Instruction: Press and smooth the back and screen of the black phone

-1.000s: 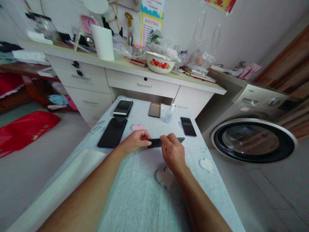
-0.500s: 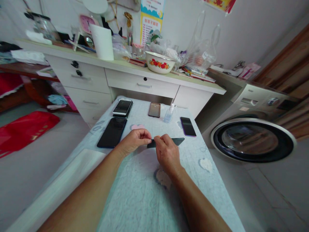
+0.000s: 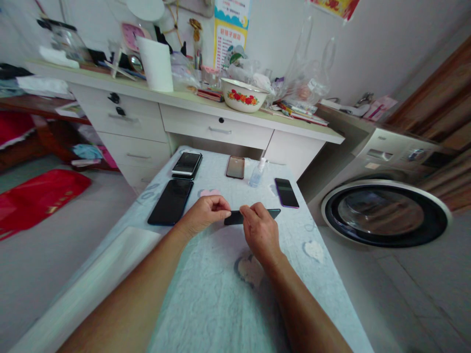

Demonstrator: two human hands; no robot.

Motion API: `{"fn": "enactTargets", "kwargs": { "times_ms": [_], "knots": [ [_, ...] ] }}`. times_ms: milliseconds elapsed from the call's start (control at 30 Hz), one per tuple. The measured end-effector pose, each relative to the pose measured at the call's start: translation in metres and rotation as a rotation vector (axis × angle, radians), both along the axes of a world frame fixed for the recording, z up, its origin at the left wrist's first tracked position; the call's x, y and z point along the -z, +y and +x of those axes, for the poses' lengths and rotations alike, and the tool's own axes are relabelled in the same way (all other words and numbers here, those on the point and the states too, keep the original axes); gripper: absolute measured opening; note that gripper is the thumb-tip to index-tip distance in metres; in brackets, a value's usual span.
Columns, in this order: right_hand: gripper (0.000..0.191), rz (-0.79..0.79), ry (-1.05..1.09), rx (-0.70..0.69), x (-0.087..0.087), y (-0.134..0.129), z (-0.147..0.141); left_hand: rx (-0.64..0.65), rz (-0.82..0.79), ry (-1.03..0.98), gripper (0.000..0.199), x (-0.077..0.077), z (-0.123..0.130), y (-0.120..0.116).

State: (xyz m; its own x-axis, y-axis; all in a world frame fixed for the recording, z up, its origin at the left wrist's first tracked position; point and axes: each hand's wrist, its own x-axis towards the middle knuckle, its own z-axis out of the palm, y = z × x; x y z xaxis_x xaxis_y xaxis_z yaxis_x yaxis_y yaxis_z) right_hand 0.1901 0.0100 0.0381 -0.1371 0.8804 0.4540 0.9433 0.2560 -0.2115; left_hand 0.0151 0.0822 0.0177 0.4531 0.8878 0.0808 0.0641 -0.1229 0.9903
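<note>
A thin dark phone (image 3: 234, 217) is held tilted above the middle of the cloth-covered table, its long side running left to right. My left hand (image 3: 206, 212) pinches its left end between thumb and fingers. My right hand (image 3: 260, 230) is closed in front of the phone's middle, fingertips pinched together at its upper edge. Whatever those fingertips hold is hidden. A larger black tablet-like device (image 3: 171, 202) lies left of my left hand. Beyond the hands are a brownish phone case (image 3: 235, 167) and a clear spray bottle (image 3: 258, 173). A purple-edged phone (image 3: 286, 192) lies on the right.
Stacked phones (image 3: 187, 164) lie at the table's far left. A white roll (image 3: 91, 289) lies along the left edge. Behind stands a white desk (image 3: 217, 125) carrying a flowered bowl (image 3: 244, 95), a paper roll (image 3: 156, 65) and plastic bags. A washing machine (image 3: 382, 157) stands at the right.
My right hand has slid a little to the right along the phone's upper edge. My left hand and the phone have hardly moved.
</note>
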Motion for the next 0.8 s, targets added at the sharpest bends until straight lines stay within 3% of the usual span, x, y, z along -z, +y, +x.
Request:
{"fn": "enactTargets", "kwargs": {
  "times_ms": [167, 467, 800],
  "knots": [
    [0.021, -0.005, -0.002, 0.032, 0.0, 0.0, 0.002, 0.002, 0.018, 0.019, 0.013, 0.0, 0.001, 0.0],
    [0.025, 0.024, 0.02, -0.066, 0.008, 0.0, -0.01, -0.001, 0.086, 0.062, 0.016, -0.001, 0.004, 0.0],
    [0.025, 0.002, 0.06, 0.019, 0.0, 0.0, 0.012, -0.064, 0.219, 0.166, 0.012, -0.007, 0.005, -0.004]
  ]
}}
